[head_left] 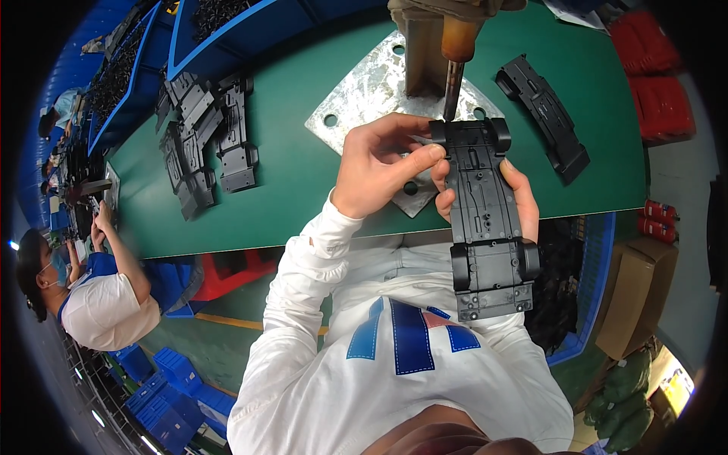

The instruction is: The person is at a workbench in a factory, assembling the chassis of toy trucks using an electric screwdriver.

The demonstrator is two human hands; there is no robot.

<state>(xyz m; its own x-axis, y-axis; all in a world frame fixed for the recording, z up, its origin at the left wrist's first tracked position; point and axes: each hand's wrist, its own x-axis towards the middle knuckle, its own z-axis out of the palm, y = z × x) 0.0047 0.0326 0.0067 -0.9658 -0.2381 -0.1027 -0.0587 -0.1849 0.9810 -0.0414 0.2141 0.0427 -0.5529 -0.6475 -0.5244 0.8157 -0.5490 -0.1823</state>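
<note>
A long black plastic toy-car chassis [483,208], with rounded wheel arches at both ends, is held tilted over the table's front edge. My right hand [525,201] wraps around it from beneath, fingertips showing along both sides. My left hand [379,163] pinches at its far left corner, thumb against the wheel arch; whether a small part sits between those fingers cannot be made out. Just above the far end of the chassis points the metal tip of a soldering-iron-like tool [457,49] with a brown handle, fixed on a stand. Contact between tip and plastic is unclear.
Beneath the stand lies a scuffed metal plate [356,87] with holes. One chassis [544,117] rests on the green table at right; several are stacked [189,133] at left. Blue bins [227,47] of small black parts stand behind. A co-worker [106,299] sits at left.
</note>
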